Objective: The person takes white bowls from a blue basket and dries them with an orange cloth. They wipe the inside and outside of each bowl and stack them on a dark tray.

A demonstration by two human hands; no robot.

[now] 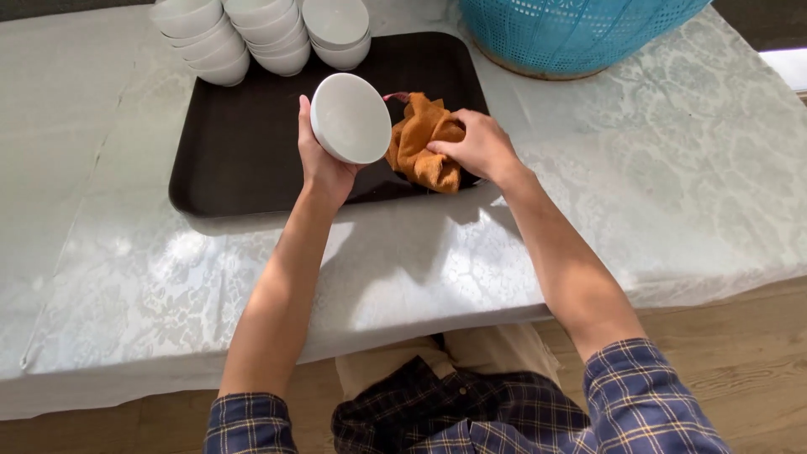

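The left hand (322, 164) is clamped on a white bowl (350, 118), gripping it from below and behind so that the bowl is tilted on its side with its rounded outside turned toward the camera, held above the near right part of a dark brown tray (244, 143). Just beside the bowl, to its right, the right hand (479, 147) is closed on a bunched orange cloth (424, 143), its fingers curled into the folds; the cloth touches the bowl's right edge and hangs over the tray's near right corner. The tray lies on the surface (656, 193), which is covered with a pale patterned cloth, toward its far edge. At the tray's far edge stand three stacks of white bowls (261, 34), rims down, close together. A blue woven basket (572, 29) sits at the far right of the surface, just beyond the tray's far right corner. Both forearms are bare, with blue plaid sleeves (647, 395) rolled up above the elbows.
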